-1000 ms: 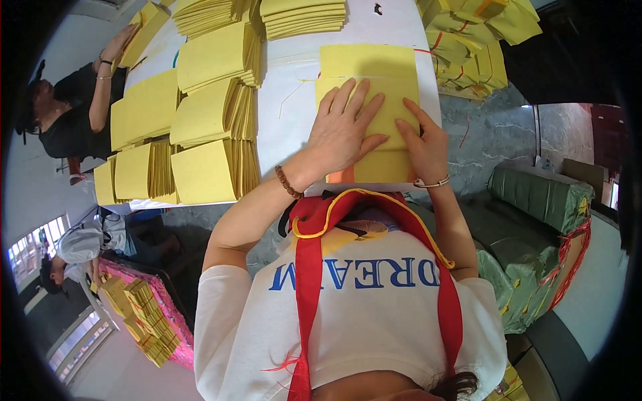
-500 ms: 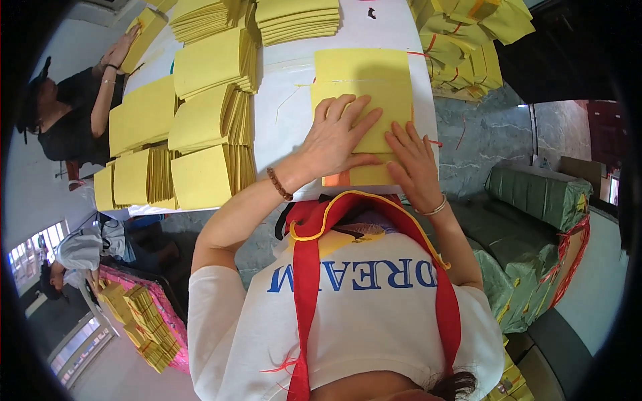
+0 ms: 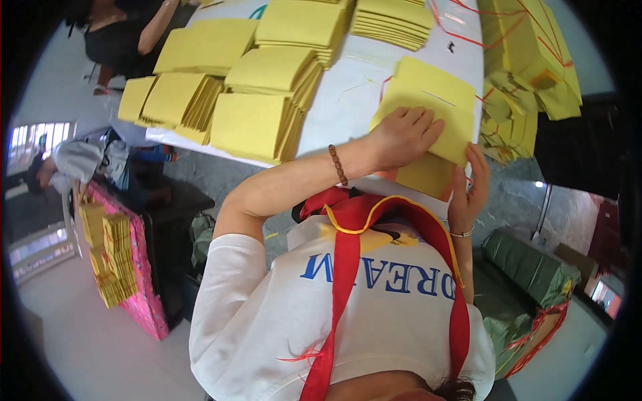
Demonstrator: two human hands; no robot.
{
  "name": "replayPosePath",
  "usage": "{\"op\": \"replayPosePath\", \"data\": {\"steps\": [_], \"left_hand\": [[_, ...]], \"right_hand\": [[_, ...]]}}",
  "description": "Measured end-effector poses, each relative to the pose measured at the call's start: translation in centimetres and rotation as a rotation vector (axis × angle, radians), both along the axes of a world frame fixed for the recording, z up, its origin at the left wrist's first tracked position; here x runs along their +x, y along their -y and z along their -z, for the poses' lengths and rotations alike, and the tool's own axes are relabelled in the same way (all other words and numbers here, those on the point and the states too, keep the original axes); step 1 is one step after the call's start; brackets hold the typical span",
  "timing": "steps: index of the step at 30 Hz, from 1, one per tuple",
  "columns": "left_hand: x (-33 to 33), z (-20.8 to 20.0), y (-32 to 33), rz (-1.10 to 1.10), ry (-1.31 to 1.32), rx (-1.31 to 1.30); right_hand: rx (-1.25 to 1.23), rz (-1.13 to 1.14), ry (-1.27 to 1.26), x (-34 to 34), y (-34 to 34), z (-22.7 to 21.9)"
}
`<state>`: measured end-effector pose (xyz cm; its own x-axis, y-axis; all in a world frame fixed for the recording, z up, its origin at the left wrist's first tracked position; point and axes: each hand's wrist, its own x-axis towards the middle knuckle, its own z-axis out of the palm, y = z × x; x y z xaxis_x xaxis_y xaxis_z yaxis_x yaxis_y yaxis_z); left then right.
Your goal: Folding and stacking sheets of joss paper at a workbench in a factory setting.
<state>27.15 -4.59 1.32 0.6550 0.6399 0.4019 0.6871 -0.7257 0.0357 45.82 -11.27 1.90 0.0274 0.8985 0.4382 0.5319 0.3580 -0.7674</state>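
Note:
In front of me, a stack of yellow paper (image 3: pixel 435 80) lies tilted at the near right edge of the white table. Its upper part is shifted over a darker yellow lower part (image 3: pixel 428 175). My left hand (image 3: pixel 408 137) presses on the top with its fingers curled in, closed on the paper. My right hand (image 3: pixel 470 187) is upright at the stack's right near corner, with thumb and fingers closed round the corner of the upper paper. Red string shows at both sides of the stack. What lies under my left palm is hidden.
Several piles of folded yellow paper (image 3: pixel 247 123) cover the table's left side, with another pile (image 3: pixel 391 23) farther back. Tied yellow bundles (image 3: pixel 528 53) stand to the right. Green wrapped packages (image 3: pixel 528 264) lie at lower right. Two other people are at left.
My left hand has gone from lying flat to curled, and my right hand has moved to the corner. The upper paper has turned and shifted off the lower part. The view has swung left.

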Motion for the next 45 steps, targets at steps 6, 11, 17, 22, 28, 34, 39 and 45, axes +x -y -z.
{"op": "replayPosePath", "data": {"steps": [6, 11, 17, 22, 28, 34, 39, 45], "left_hand": [[-11.3, -4.1, 3.2, -0.094, 0.338, 0.264], [-21.9, -1.7, 8.1, -0.506, 0.089, 0.296], [-26.5, 2.4, 9.5, -0.603, -0.085, 0.05], [-26.8, 1.3, 8.6, -0.44, -0.138, 0.016], [-27.3, 2.5, 8.2, -0.318, -0.257, -0.186], [-27.8, 1.8, 8.7, -0.29, -0.152, -0.37], [-26.5, 7.7, 11.3, -1.051, 1.05, -0.215], [-25.3, 9.0, 11.3, -1.05, 1.682, -0.578]], "right_hand": [[0.343, -0.229, 0.084, -3.7, 0.3, -1.1], [-0.611, -0.924, -0.415, -9.8, -0.2, -1.9], [-1.183, -0.968, -0.394, -17.1, -0.6, 2.4], [-1.332, -0.78, -0.614, -20.5, -2.2, 4.1], [-1.17, -0.706, -0.65, -24.7, -2.8, 4.0], [-0.88, -0.369, -0.499, -26.8, -2.0, 10.3], [-0.867, -0.394, -0.531, -26.8, -1.8, 10.6], [-0.811, -0.416, -0.545, -27.2, -1.7, 10.4]]}}
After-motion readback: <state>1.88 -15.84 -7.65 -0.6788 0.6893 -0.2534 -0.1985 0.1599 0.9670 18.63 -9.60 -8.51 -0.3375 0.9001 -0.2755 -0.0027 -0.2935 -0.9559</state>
